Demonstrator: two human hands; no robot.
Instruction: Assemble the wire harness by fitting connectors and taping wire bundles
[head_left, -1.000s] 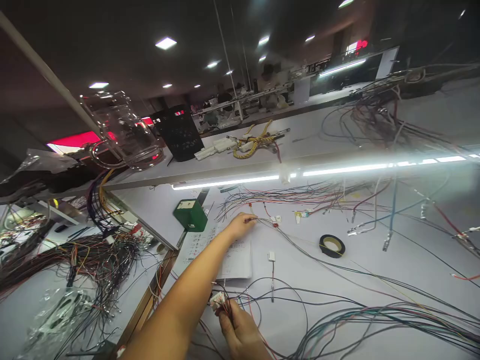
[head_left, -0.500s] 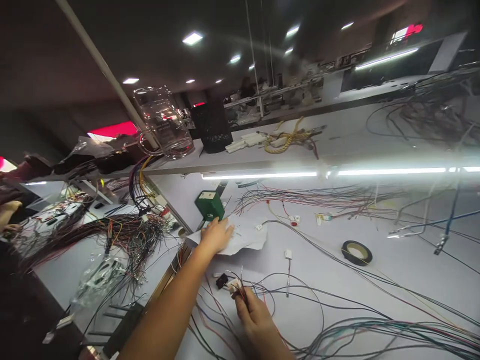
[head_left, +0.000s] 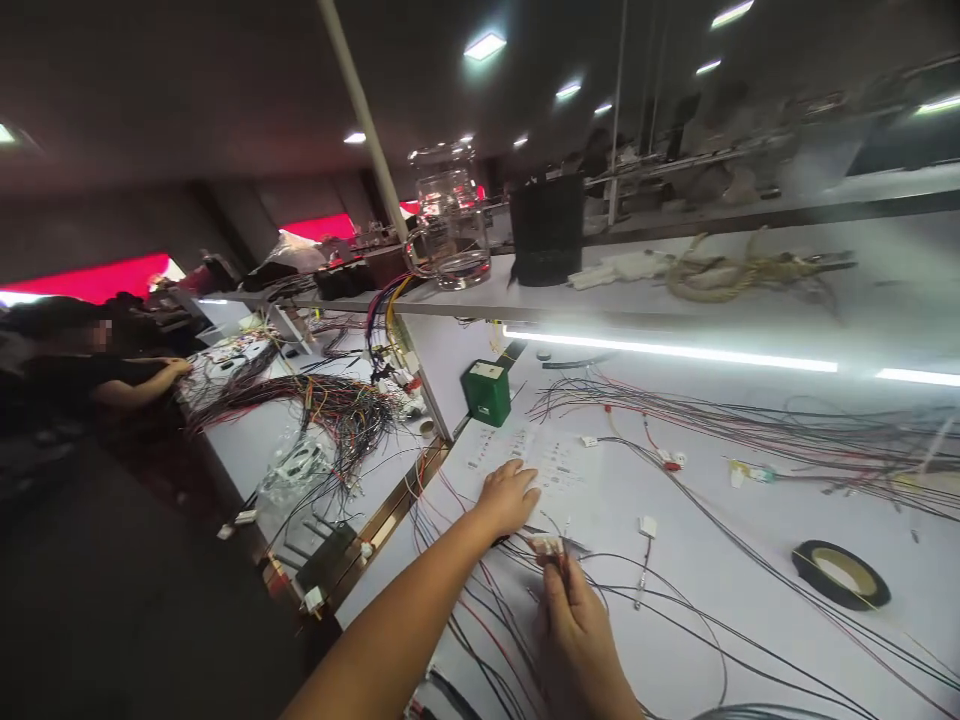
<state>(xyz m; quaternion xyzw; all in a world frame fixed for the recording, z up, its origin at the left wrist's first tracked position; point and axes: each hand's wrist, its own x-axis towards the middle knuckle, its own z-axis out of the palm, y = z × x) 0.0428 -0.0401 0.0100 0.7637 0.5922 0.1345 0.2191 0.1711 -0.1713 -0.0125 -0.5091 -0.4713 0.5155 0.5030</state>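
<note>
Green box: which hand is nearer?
Left. The left hand is just in front of the green box, at the printed sheet. The right hand is farther toward the wearer and to the right, holding a white connector.

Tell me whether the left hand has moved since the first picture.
Yes. Against the green box, the left hand has moved left and down the view: it was well to the box's right, and is now mostly below it.
</note>
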